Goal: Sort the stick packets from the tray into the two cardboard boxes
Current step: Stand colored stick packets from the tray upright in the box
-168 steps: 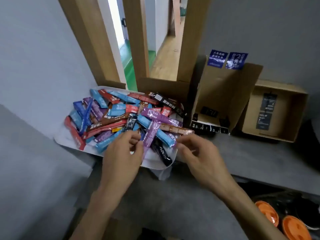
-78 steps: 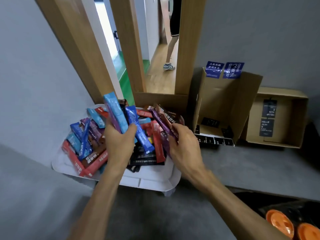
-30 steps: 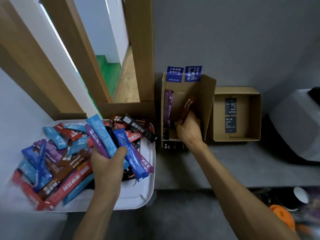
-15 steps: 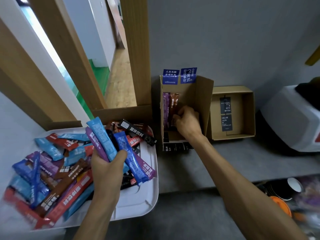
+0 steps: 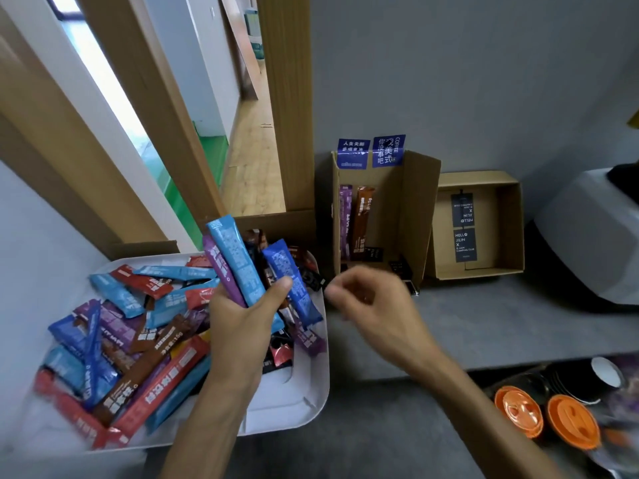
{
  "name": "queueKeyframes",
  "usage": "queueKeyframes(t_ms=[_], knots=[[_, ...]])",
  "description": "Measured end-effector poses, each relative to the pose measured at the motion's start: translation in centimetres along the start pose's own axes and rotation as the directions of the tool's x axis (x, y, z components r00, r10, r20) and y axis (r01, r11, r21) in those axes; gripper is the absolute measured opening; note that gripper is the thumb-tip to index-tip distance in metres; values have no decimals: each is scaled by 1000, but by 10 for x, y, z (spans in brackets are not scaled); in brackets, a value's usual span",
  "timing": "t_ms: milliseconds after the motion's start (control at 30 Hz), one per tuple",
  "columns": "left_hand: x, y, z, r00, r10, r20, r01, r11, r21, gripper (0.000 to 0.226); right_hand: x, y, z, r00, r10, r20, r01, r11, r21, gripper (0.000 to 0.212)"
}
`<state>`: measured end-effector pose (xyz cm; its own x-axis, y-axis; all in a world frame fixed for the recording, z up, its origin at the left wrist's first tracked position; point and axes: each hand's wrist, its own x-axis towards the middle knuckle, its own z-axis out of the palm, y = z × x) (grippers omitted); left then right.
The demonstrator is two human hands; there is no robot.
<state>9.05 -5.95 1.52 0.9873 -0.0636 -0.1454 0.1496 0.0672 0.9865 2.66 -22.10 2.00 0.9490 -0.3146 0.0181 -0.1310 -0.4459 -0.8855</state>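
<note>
A white tray [image 5: 294,406] at the left holds several stick packets [image 5: 138,344] in blue, red, brown and purple. My left hand [image 5: 242,326] hovers over the tray, gripping a fanned bunch of packets [image 5: 238,264], mostly blue and purple. My right hand [image 5: 373,305] is blurred just in front of the near cardboard box [image 5: 415,209], with nothing in it and its fingers loosely curled. Inside that box a purple packet [image 5: 344,219] and a brown packet [image 5: 362,223] lean against the left wall. The second cardboard box [image 5: 508,229] lies to the right, with only black labels inside.
A grey ledge [image 5: 501,323] carries the boxes. A white and grey appliance [image 5: 594,236] stands at the far right. Orange lids [image 5: 546,420] and dark cups [image 5: 587,378] sit below the ledge at the lower right. A wooden door frame [image 5: 287,98] rises behind the tray.
My right hand has come out of the near box without packets, leaving the purple and brown packets inside it. My left hand still holds its bunch over the tray.
</note>
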Motion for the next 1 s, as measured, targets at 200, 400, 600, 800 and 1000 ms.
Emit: queueKeyframes(t_ms=[200,400,600,800,1000], knots=[[-2,5,10,994,-61,93,75,986,-149,40,-9,3,12,993,31,110,-24,998,-63,29],[-1,18,10,987,-38,157,67,981,-180,38,-11,12,-3,953,32,301,-35,999,4,12],[13,29,11,995,80,52,-75,992,-101,33,-25,17,0,965,100,242,-90,995,-53,36],[-3,30,30,998,47,-36,-53,983,-176,25,-28,16,23,999,-37,-38,22,938,-346,29],[4,30,19,998,30,-61,-38,991,-127,27,36,25,-8,905,159,-396,-224,967,-124,22]])
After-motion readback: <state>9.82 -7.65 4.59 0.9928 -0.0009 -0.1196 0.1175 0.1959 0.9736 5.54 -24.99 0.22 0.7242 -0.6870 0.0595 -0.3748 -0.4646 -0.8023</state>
